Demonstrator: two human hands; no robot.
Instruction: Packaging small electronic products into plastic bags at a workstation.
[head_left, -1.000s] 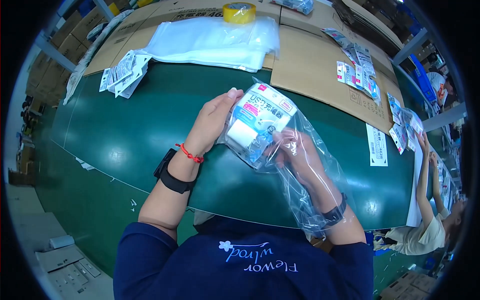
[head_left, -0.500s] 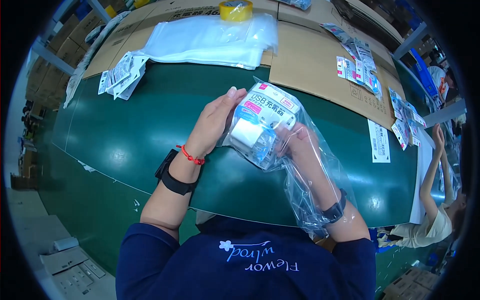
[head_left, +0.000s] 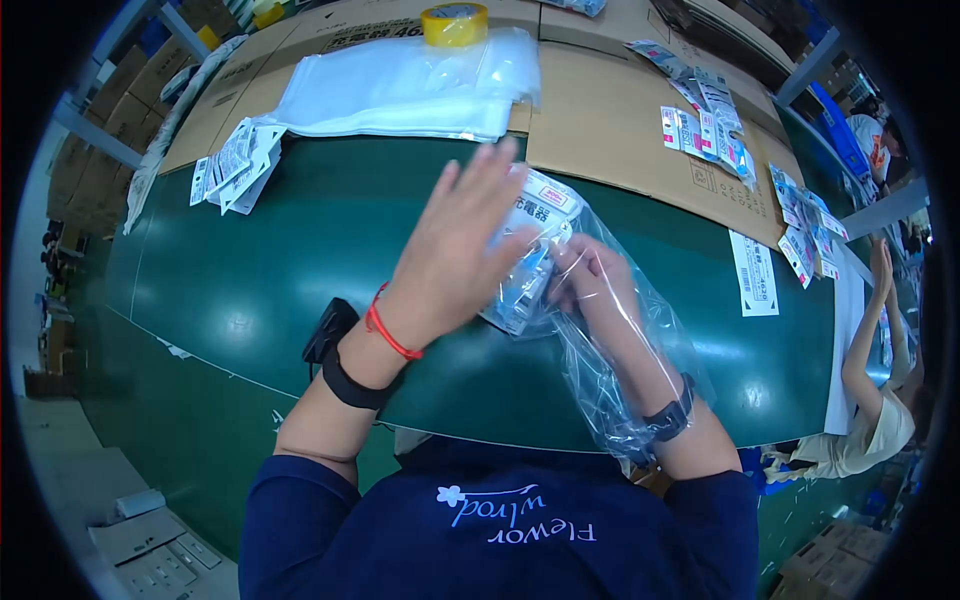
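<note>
Two hands working a packet into a clear bag over the green tabletop [head_left: 250, 290].
Left hand [head_left: 455, 255] hovering spread open, fingers splayed; right hand [head_left: 595, 285] inside bag [head_left: 620, 370], pinching packet [head_left: 530, 255].

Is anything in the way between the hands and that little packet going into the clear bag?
Nothing visible. The right hand is inside the clear bag, holding the packet, with the film draped over its forearm. The left hand, fingers spread, lies flat against the packet from the other side. The green table around them is bare.
</note>
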